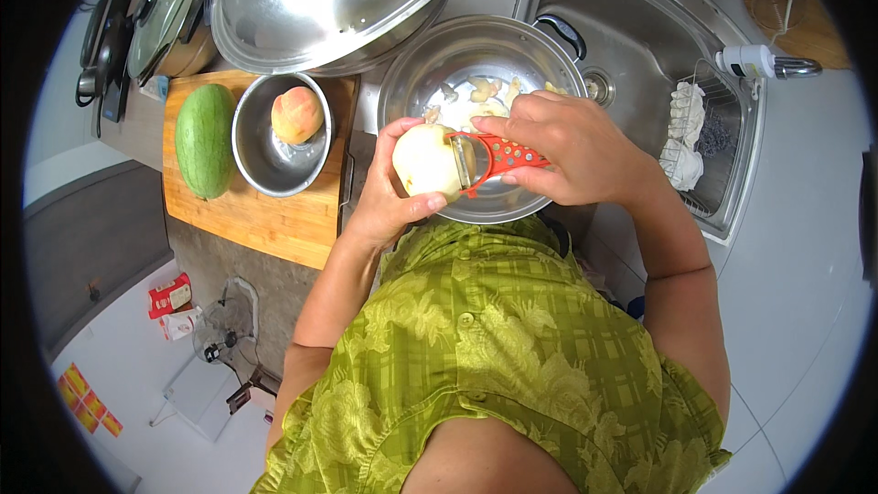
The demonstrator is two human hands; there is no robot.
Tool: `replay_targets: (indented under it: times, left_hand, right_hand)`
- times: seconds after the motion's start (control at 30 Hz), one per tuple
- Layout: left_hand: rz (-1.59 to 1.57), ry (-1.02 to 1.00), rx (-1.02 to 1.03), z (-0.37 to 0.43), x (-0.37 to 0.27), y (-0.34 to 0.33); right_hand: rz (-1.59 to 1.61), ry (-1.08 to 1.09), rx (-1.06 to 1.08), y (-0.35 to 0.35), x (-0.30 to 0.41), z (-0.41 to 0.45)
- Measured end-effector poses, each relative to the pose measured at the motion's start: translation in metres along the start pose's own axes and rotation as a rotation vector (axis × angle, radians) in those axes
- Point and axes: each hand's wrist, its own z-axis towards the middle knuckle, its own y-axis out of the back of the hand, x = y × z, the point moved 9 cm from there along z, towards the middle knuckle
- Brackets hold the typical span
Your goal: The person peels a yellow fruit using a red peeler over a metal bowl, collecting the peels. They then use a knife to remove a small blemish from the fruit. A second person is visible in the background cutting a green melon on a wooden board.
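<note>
My left hand (389, 185) is closed around a pale peeled fruit (426, 162), perhaps an apple, above the near left rim of a wide steel pan (411, 68). My right hand (576, 144) grips a red plastic peeler (511, 155), whose metal blade lies against the fruit's right side. Pale peelings (484, 88) lie on the pan's bottom, partly hidden by my hands. To the left, a peeled orange-yellow peach (297, 114) rests in a small steel bowl (263, 161). A green melon (205, 141) lies beside that bowl.
The bowl and melon stand on a wooden cutting board (274, 237). Behind it is a large pot with a domed steel lid (336, 20). At right, a steel sink (634, 20) holds a wire basket (713, 92) with white cloths. A glass-lidded pan (164, 17) stands far left.
</note>
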Motion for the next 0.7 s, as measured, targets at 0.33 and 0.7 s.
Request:
replay_targets:
  times: [0.33,0.7]
  left_hand:
    - [0.152,-0.066,-0.027,-0.005,-0.006,0.004]
    - [-0.173,-0.122,0.025,-0.022,-0.021,0.003]
  right_hand:
    - [-0.034,0.049,0.064,-0.008,0.013,0.01]
    - [-0.283,-0.12,0.086,-0.037,-0.06,-0.015]
